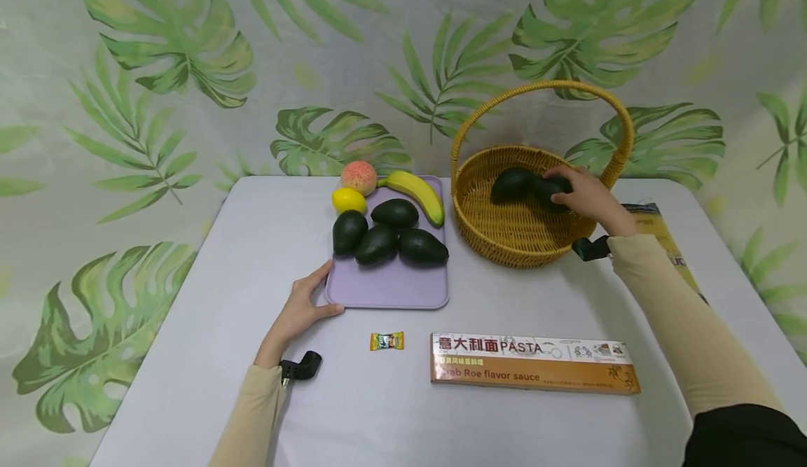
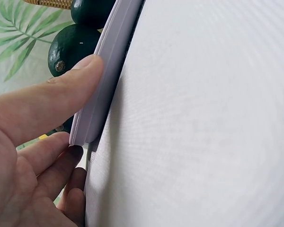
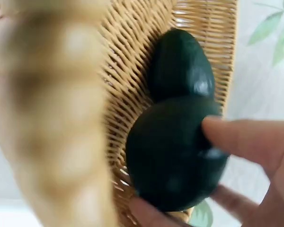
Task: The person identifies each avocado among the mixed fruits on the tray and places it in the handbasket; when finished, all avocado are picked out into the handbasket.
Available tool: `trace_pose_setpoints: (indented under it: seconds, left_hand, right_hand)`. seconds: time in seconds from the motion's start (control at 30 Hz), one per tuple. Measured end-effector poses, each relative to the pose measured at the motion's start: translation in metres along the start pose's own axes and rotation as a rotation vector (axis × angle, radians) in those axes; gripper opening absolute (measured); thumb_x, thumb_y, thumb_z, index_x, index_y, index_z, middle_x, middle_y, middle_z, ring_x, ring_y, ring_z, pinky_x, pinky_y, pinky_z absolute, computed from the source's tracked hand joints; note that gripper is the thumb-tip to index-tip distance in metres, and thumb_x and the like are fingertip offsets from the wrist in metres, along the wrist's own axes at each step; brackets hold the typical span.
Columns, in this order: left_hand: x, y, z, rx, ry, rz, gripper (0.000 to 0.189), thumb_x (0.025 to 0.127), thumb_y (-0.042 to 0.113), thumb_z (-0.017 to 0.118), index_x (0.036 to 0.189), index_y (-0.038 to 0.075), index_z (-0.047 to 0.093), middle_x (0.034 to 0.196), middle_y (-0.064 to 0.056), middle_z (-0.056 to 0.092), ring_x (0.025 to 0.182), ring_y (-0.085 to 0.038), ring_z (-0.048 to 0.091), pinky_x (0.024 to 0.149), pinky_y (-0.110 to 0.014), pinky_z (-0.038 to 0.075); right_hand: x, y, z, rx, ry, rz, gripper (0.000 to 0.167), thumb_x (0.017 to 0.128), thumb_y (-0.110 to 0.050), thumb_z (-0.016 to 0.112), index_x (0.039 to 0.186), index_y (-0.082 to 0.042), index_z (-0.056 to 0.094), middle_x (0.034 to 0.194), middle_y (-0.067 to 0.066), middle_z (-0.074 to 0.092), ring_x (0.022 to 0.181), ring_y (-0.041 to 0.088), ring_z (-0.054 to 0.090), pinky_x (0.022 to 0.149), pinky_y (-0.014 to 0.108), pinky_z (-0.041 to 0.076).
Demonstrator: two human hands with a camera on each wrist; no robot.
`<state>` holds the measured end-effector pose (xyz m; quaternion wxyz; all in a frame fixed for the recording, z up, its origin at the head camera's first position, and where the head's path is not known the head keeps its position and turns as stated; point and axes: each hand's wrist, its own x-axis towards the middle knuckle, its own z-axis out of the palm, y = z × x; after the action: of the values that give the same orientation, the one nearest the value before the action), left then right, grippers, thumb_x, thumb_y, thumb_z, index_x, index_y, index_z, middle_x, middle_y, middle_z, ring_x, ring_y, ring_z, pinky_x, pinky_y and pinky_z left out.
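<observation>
In the head view, my right hand [image 1: 585, 195] reaches into the wicker basket [image 1: 523, 251] and grips an avocado [image 1: 552, 192]. The right wrist view has this dark green avocado [image 3: 175, 151] between thumb and fingers, against a second avocado [image 3: 181, 64] inside the basket. On the left, my left hand [image 1: 304, 307] holds the near-left corner of the lilac tray [image 1: 387, 290]. In the left wrist view, its thumb [image 2: 87, 75] lies along the tray's side wall, with the other fingers curled round the corner. Several avocados [image 1: 421, 246] sit on the tray.
Also on the tray are a banana [image 1: 412, 194], a lemon [image 1: 349, 200] and a peach [image 1: 359, 177]. In front lie a small wrapped candy [image 1: 387, 341] and a pasta box [image 1: 534, 363]. A yellow packet [image 1: 671, 243] lies partly under the right forearm. The basket's tall handle [image 1: 542, 86] arches over it.
</observation>
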<state>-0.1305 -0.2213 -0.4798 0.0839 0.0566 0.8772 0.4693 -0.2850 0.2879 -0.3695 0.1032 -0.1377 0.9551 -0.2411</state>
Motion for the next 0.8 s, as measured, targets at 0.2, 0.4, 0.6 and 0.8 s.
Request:
trace_pose_setpoints:
  seconds: [0.2,0.4,0.6,0.8]
  left_hand:
    - [0.001,-0.003,0.000,-0.008,0.003,-0.004,0.088,0.081,0.022,0.078,0.151,0.008,0.027,0.155,-0.014,0.024,0.133,-0.035,0.020,0.107,-0.059,0.019]
    - [0.001,-0.004,0.001,-0.004,0.008,0.014,0.088,0.080,0.022,0.078,0.151,0.007,0.028,0.155,-0.014,0.025,0.132,-0.036,0.021,0.107,-0.059,0.020]
    - [0.000,-0.003,0.001,-0.007,0.008,0.005,0.088,0.080,0.022,0.078,0.151,0.008,0.028,0.155,-0.014,0.025,0.133,-0.035,0.021,0.107,-0.059,0.020]
    - [0.000,-0.002,0.001,-0.011,0.004,-0.010,0.088,0.081,0.023,0.078,0.152,0.010,0.027,0.155,-0.014,0.024,0.133,-0.035,0.020,0.107,-0.059,0.019]
  right_hand:
    - [-0.002,-0.002,0.002,-0.071,-0.050,-0.002,0.041,0.091,-0.001,0.055,0.131,0.006,0.048,0.134,0.041,0.033,0.120,0.057,0.030,0.091,0.067,0.033]
    - [-0.008,-0.001,0.002,-0.040,-0.057,-0.055,0.041,0.091,-0.002,0.057,0.129,0.011,0.049,0.132,0.038,0.041,0.120,0.055,0.036,0.094,0.065,0.033]
    - [-0.019,-0.006,-0.002,0.010,-0.029,-0.054,0.043,0.095,-0.009,0.057,0.133,0.008,0.047,0.137,0.035,0.038,0.125,0.053,0.032,0.098,0.065,0.028]
    - [-0.036,-0.021,-0.003,0.180,-0.013,-0.035,0.046,0.099,-0.024,0.055,0.139,-0.003,0.045,0.144,0.025,0.036,0.122,0.048,0.042,0.096,0.060,0.036]
